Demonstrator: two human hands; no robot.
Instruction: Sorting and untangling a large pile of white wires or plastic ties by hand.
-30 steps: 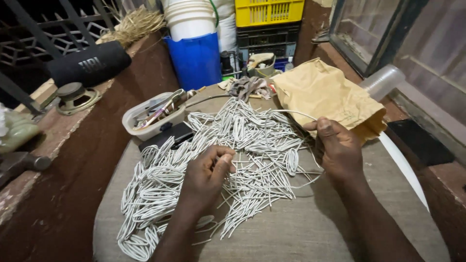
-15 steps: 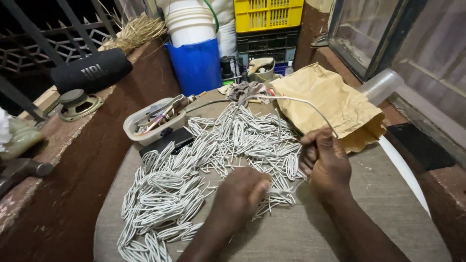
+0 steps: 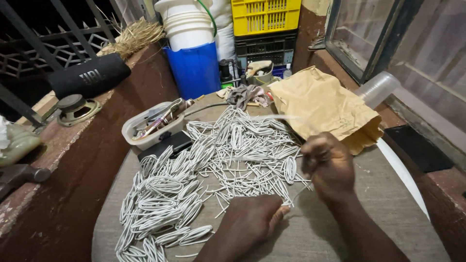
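- Nearest, at six o'clock, the left hand (image 3: 250,221) lies palm-down on the cloth-covered surface (image 3: 388,228). Its fingers are curled loosely together and press the near edge of the wire pile; they clamp nothing that I can see.
- Just beyond, at four o'clock, the right hand (image 3: 327,167) is raised in a fist. Its fingers are closed on one thin white wire (image 3: 276,118), which runs up and away toward eleven o'clock, blurred.
- My read of the step: one strand is being drawn out of the heap while the other hand pins the rest down. The next move seems to call for a steady pull clear of the tangle and firm pressure below, or neighbouring loops will drag along.
- The wire pile (image 3: 204,170) fills the middle of the surface from seven to twelve o'clock. It is made of many short white lengths, most bent into narrow hairpin loops, with some loose straight bits near the hands.
- At ten o'clock a white plastic tub (image 3: 145,133) of small tools sits beside a flat black case (image 3: 165,145), both touching the pile.
- At one o'clock a crumpled brown paper bag (image 3: 325,104) lies at the pile's far side, with a clear plastic cup (image 3: 376,89) on its side beyond it.
- Farthest, at twelve o'clock, stand a blue bucket (image 3: 196,68) with white buckets (image 3: 187,22) stacked in it and a yellow crate (image 3: 267,14); a black cylindrical speaker (image 3: 87,75) rests on the ledge at ten.
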